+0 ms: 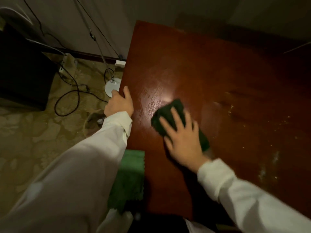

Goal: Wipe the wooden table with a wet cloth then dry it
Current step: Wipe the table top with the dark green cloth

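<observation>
The reddish-brown wooden table (210, 68) fills the right side of the view. My right hand (180, 137) presses flat, fingers spread, on a folded dark green cloth (170, 113) near the table's left-middle. A wet sheen with streaks shows on the wood left of and behind the cloth. My left hand (120, 102) grips the table's left edge, thumb on top. A second, lighter green cloth (129, 179) hangs off the near left edge, below my left sleeve. Pale crumbs and smears (262, 142) dot the wood to the right of my right hand.
Patterned carpet (42, 132) lies to the left with black cables (70, 93) looping across it. A white round lamp base (111, 87) stands beside the table edge. A dark box-shaped object (21, 73) sits far left. A white power strip (120, 63) lies by the wall.
</observation>
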Tool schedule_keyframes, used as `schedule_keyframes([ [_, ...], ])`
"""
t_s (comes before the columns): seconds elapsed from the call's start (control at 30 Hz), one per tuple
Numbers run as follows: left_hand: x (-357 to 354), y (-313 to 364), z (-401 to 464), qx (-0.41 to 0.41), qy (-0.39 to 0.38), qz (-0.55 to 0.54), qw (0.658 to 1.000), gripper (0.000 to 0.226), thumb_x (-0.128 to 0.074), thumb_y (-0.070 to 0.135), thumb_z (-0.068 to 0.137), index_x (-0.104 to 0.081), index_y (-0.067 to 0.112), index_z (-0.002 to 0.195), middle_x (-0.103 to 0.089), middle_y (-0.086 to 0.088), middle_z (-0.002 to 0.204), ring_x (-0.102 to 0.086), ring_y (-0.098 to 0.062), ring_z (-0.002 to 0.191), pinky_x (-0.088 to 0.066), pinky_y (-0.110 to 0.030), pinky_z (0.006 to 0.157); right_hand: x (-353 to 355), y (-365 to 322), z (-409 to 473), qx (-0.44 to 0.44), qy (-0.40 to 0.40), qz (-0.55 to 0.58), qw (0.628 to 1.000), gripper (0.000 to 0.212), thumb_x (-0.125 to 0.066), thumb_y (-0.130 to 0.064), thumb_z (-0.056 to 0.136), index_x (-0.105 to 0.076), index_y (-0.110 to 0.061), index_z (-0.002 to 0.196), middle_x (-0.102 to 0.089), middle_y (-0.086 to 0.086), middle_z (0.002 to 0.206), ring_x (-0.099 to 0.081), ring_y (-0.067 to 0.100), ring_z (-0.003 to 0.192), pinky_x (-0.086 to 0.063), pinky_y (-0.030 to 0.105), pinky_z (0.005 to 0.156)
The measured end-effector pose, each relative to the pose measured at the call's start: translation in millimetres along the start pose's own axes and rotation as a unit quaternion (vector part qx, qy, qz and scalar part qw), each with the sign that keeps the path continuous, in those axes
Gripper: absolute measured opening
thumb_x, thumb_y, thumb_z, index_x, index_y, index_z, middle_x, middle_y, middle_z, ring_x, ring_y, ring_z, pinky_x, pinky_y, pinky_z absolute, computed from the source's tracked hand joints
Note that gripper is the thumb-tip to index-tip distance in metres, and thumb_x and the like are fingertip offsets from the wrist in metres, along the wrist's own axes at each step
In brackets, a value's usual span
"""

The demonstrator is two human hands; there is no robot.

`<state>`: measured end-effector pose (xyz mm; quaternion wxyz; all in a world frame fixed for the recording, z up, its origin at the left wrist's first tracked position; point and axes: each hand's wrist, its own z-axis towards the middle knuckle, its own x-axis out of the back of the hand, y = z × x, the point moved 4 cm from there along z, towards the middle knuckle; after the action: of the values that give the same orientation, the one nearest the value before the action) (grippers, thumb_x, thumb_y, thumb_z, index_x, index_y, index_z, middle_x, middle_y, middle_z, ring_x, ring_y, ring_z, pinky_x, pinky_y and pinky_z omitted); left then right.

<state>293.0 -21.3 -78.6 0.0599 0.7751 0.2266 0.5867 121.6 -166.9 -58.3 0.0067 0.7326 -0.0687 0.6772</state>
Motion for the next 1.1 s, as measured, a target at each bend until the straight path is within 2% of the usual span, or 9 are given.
schedule_keyframes([
  [0.1,2,0,-1,0.001,-0.007,0.002,1.0,0.057,-0.021,0.053,0.095,-0.044,0.007,0.122,-0.057,-0.021,0.117,-0.053,-0.039,0.106,-0.036,-0.04,0.078,-9,-33,-77,0.043,-0.021,0.021,0.999,0.06,-0.049,-0.041,0.083,-0.037,-0.034,0.141,-0.024,0.008,0.153,-0.023,0.043,0.134,-0.03,0.053,0.098],
  [0.2,2,0,-2,-0.002,-0.007,0.0,1.0,0.057,-0.022,0.052,0.096,-0.043,0.007,0.123,-0.057,-0.02,0.118,-0.052,-0.038,0.107,-0.038,-0.04,0.081,-10,-24,-78,0.066,-0.03,0.03,0.997,0.057,-0.047,-0.043,0.084,-0.038,-0.037,0.14,-0.026,0.006,0.152,-0.026,0.042,0.134,-0.031,0.051,0.096],
  [0.4,-1,-3,-8,-0.061,0.018,0.012,0.998,0.05,-0.028,0.044,0.097,-0.043,0.003,0.12,-0.056,-0.02,0.117,-0.055,-0.039,0.102,-0.039,-0.041,0.079,4,50,26,-0.075,-0.026,-0.014,0.997,0.056,-0.038,-0.046,0.091,-0.028,-0.035,0.145,-0.019,0.011,0.156,-0.016,0.044,0.138,-0.026,0.059,0.102],
  [0.53,-1,-12,-16,-0.07,-0.01,0.037,0.997,0.056,-0.031,0.044,0.096,-0.033,0.004,0.134,-0.05,-0.019,0.13,-0.049,-0.037,0.114,-0.035,-0.044,0.092,4,52,34,-0.092,-0.03,-0.032,0.995,0.06,-0.041,-0.045,0.093,-0.021,-0.033,0.148,-0.012,0.011,0.157,-0.011,0.045,0.138,-0.024,0.057,0.103],
  [0.7,-1,-10,-53,-0.124,0.004,0.085,0.989,0.065,-0.044,0.034,0.092,-0.015,0.011,0.145,-0.017,-0.01,0.153,-0.015,-0.026,0.139,-0.01,-0.05,0.11,-9,-14,-66,0.051,-0.009,0.001,0.999,0.066,-0.052,-0.04,0.08,-0.034,-0.033,0.143,-0.025,0.012,0.153,-0.021,0.045,0.133,-0.027,0.052,0.097],
  [0.83,-6,-1,-99,-0.212,0.004,0.09,0.973,0.061,-0.047,0.027,0.09,-0.02,0.015,0.145,-0.01,-0.009,0.155,-0.007,-0.024,0.141,-0.005,-0.046,0.112,-18,-47,-162,0.232,-0.045,0.014,0.972,0.072,-0.059,-0.043,0.076,-0.034,-0.035,0.143,-0.023,0.006,0.152,-0.024,0.042,0.133,-0.024,0.051,0.098],
  [0.93,-21,3,-129,-0.288,-0.033,0.115,0.95,0.06,-0.045,0.027,0.092,-0.02,0.017,0.145,-0.008,-0.008,0.155,-0.004,-0.023,0.142,-0.004,-0.044,0.112,-20,-28,-167,0.295,-0.054,0.008,0.954,0.068,-0.056,-0.044,0.078,-0.033,-0.036,0.142,-0.024,0.005,0.152,-0.026,0.04,0.132,-0.025,0.051,0.097],
  [1.0,-30,3,-140,-0.307,-0.055,0.124,0.942,0.058,-0.043,0.026,0.093,-0.02,0.016,0.145,-0.008,-0.007,0.155,-0.003,-0.022,0.142,-0.005,-0.044,0.112,-17,-3,-141,0.254,-0.033,0.022,0.966,0.063,-0.048,-0.04,0.08,-0.033,-0.037,0.142,-0.028,0.005,0.152,-0.027,0.04,0.133,-0.027,0.049,0.096],
  [1.1,-36,1,-144,-0.296,-0.052,0.124,0.946,0.054,-0.041,0.026,0.095,-0.023,0.016,0.144,-0.01,-0.006,0.155,-0.004,-0.021,0.142,-0.008,-0.045,0.113,-8,53,-78,0.105,-0.012,-0.008,0.994,0.06,-0.044,-0.04,0.083,-0.034,-0.036,0.142,-0.03,0.008,0.152,-0.027,0.043,0.133,-0.032,0.053,0.096],
])
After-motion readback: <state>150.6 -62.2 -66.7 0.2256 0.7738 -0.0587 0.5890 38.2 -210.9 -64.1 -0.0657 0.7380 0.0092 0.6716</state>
